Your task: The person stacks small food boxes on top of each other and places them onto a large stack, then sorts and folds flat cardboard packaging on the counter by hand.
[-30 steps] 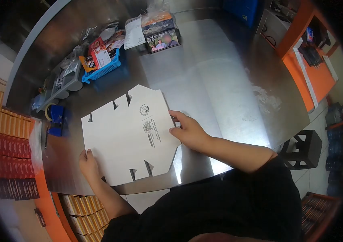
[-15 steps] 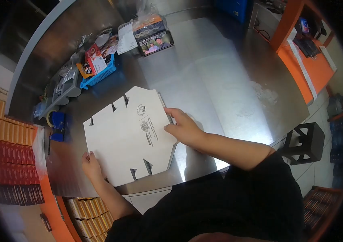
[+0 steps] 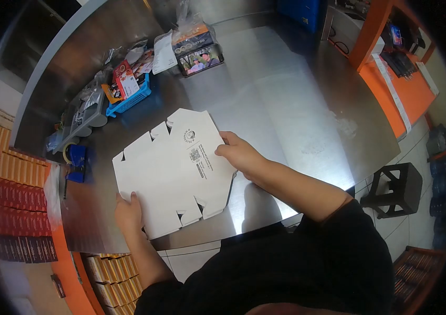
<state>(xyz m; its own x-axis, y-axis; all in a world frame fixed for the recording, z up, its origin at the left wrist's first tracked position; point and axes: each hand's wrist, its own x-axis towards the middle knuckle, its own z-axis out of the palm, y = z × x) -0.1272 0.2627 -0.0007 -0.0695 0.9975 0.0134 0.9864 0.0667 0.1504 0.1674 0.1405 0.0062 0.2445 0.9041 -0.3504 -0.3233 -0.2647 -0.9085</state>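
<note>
A flat white cardboard box blank (image 3: 162,176) with slotted edges, a printed round logo and a QR code lies tilted over the metal table. Dark gaps along its edge suggest more than one sheet, but I cannot count them. My left hand (image 3: 128,212) is closed on its lower left edge, thumb on top and the other fingers mostly hidden. At the right edge my right hand (image 3: 238,155) grips it, thumb above and fingers partly underneath.
Further back on the metal table (image 3: 280,105) are a propped phone (image 3: 201,60) playing video, a blue basket (image 3: 131,100) of packets, a grey tray (image 3: 86,113) and a blue tape dispenser (image 3: 77,163). A dark stool (image 3: 396,189) stands to the right; stacked yellow boxes (image 3: 115,281) sit below left.
The cardboard has shifted slightly right, and its slots now look narrower. My left hand has moved right and up with its thumb further onto the sheet; my right hand has moved slightly.
</note>
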